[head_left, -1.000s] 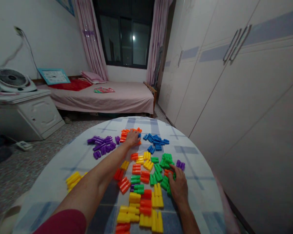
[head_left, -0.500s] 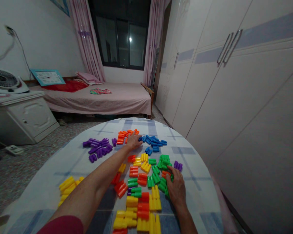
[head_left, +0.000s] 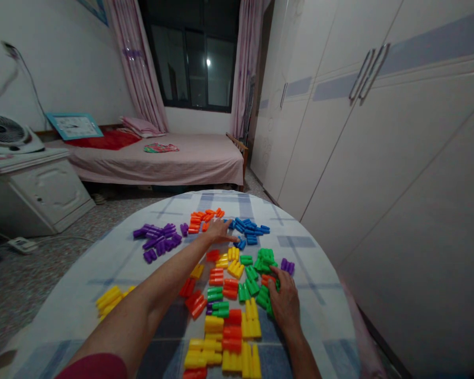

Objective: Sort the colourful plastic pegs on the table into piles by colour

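Observation:
My left hand (head_left: 219, 231) reaches across to the far side of the table, fingers and thumb spread. Its fingertips meet the near-left edge of the blue plastic blocks (head_left: 250, 228), the thumb close by one blue block; I cannot tell whether it touches. Behind that hand sit small orange blocks (head_left: 197, 217), partly covered. My right hand (head_left: 285, 300) rests beside the green blocks (head_left: 265, 259), fingers slightly curled and apart, near an orange block (head_left: 267, 279). Between my arms, joined yellow blocks (head_left: 232, 362), red-orange blocks (head_left: 232, 332) and green blocks form a pattern.
Purple blocks (head_left: 158, 237) lie at the left, with one purple piece (head_left: 287, 266) at the right. Yellow blocks (head_left: 109, 300) are partly behind my left forearm. A checked cloth covers the round table (head_left: 316, 326). Wardrobe doors (head_left: 398, 200) stand right; a bed (head_left: 166, 163) stands beyond.
My left hand has opened wider, its thumb now stretched right toward the near blue blocks. My right hand stays by the green blocks. The view has shifted slightly.

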`<state>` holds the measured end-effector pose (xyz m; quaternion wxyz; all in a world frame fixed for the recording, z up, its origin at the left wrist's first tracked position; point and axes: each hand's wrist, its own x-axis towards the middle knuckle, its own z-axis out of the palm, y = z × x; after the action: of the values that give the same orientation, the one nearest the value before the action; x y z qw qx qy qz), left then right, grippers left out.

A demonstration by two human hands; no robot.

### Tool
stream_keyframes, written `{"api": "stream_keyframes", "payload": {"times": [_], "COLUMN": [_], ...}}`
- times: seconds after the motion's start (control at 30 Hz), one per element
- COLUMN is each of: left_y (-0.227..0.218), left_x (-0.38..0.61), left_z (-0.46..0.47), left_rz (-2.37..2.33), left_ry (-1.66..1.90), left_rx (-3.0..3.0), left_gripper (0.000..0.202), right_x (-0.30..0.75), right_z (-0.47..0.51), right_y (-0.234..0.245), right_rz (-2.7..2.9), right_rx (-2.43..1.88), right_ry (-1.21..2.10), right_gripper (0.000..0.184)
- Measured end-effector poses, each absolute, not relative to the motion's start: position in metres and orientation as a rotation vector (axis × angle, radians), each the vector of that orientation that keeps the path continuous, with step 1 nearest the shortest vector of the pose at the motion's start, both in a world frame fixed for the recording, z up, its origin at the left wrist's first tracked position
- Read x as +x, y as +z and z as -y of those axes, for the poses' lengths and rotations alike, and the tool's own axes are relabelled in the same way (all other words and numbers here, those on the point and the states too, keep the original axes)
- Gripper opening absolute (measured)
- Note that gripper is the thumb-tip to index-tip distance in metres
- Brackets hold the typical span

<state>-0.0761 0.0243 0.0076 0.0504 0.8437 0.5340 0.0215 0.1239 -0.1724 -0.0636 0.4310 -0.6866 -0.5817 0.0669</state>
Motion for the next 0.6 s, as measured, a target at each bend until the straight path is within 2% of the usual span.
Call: {"api": "stream_keyframes", "payload": {"times": [0.1, 0.17, 0.33, 0.4, 0.6], "left_y": [0.008, 0.008, 0.008, 0.007, -0.003], "left_x": [-0.074, -0.076, -0.086, -0.087, -0.071], "left_z": [-0.027, -0.03, -0.032, -0.031, -0.027], "left_rz": [-1.627, -1.621, -1.56, -1.515, -1.465], "left_ry": [0.105, 0.125, -0.015, -0.063, 0.157], "left_rx": [2.571, 2.566, 2.558, 2.577, 2.671], "left_gripper": [0.067, 0.067, 0.095, 0.097, 0.07], "right_x": [0.124, 0.124, 0.122, 0.122, 0.125], "right_z": [0.172, 0.172, 0.172, 0.172, 0.172], "right_y": [-0.065, -0.065, -0.062, -0.061, -0.066], "right_rz": [1.451, 1.449, 1.45, 1.454, 1.47], "right_rx": [-1.705, -1.71, -1.727, -1.732, -1.719], "right_ry": [0.168, 0.182, 0.189, 0.182, 0.185], "right_gripper": [0.033, 0.032, 0.033, 0.034, 0.034]}}
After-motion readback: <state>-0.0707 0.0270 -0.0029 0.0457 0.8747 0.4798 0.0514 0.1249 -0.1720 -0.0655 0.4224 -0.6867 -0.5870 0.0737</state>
